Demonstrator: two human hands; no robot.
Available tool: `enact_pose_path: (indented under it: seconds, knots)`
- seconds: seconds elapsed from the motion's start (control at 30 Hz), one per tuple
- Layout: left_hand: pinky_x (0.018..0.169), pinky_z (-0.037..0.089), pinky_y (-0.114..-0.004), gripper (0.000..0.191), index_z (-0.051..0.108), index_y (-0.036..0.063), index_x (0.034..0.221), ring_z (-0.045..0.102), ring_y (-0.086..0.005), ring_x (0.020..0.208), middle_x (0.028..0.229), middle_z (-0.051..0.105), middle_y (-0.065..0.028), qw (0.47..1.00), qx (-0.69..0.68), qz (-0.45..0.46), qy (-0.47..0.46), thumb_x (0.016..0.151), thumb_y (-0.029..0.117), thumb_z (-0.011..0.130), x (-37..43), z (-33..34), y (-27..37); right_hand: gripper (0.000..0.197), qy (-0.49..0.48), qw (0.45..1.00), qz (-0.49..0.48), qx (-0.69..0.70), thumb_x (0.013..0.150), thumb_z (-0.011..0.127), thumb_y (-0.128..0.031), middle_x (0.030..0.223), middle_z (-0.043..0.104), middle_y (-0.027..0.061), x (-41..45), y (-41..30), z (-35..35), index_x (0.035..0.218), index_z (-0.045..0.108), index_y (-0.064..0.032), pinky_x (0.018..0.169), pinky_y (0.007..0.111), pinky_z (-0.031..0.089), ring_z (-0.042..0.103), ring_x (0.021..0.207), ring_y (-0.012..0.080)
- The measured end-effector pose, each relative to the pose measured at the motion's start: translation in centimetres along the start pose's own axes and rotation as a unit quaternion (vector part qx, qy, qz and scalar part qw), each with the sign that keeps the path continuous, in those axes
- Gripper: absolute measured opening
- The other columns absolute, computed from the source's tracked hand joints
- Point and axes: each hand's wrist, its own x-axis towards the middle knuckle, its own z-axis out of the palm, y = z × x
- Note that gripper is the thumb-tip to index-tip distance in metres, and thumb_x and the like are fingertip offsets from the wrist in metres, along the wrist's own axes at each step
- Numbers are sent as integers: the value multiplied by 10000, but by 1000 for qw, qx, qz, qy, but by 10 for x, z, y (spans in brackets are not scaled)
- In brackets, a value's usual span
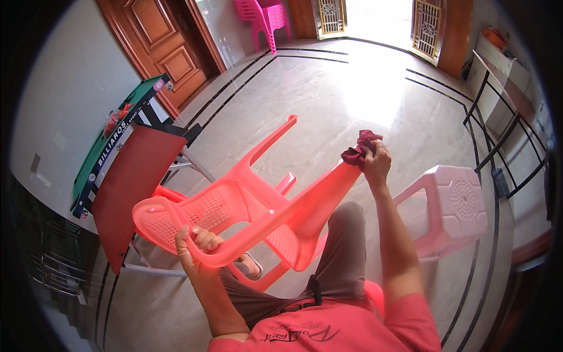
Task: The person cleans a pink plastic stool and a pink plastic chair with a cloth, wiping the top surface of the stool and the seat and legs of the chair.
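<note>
A pink plastic armchair (264,220) is tilted in front of me, its perforated backrest toward the left and its legs pointing up and away. My left hand (198,248) grips the chair's armrest near the backrest, fingers curled over the rim. With my right hand (377,163) I hold a crumpled dark red cloth (363,147) against the far end of a chair leg, at the right. The cloth covers the tip of that leg.
A pale pink plastic stool (462,202) stands at my right. On the left are a toy billiards table (118,141) and a dark red board (136,185). Stacked pink chairs (264,20) stand by the far wall; a metal-framed rack (497,88) is at the right.
</note>
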Motion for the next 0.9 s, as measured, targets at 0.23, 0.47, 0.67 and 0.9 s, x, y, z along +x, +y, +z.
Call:
enact_pose_path:
  seconds: [0.23,0.47,0.67,0.9]
  knots:
    - [496,279,-243,239,444,81,712,237,-86,441,512,254,51,1000,-6,12,12,772,186,649,7,3,1,238,-71,990,-60,104,719,677,-81,872,590,166,-78,-87,-27,922,574,-12,749,406,431,548,824,338]
    - [487,269,-235,249,441,83,712,241,-83,432,509,255,48,1000,3,11,15,768,194,656,11,2,-3,248,-168,959,-162,157,703,664,-69,859,528,164,-126,-148,-54,899,521,-17,680,416,431,518,803,352]
    - [483,276,-238,236,448,84,709,240,-85,427,502,254,49,999,17,27,40,773,193,647,0,1,-1,251,-146,977,-98,118,695,646,-32,873,536,162,-96,-112,-44,911,519,-29,742,421,424,519,824,357]
    - [489,287,-246,213,466,74,698,252,-86,424,494,273,47,1000,19,-1,4,778,189,626,1,-4,0,194,-92,990,-35,-102,756,613,-98,921,598,192,3,-3,-17,920,574,-1,791,430,428,559,885,367]
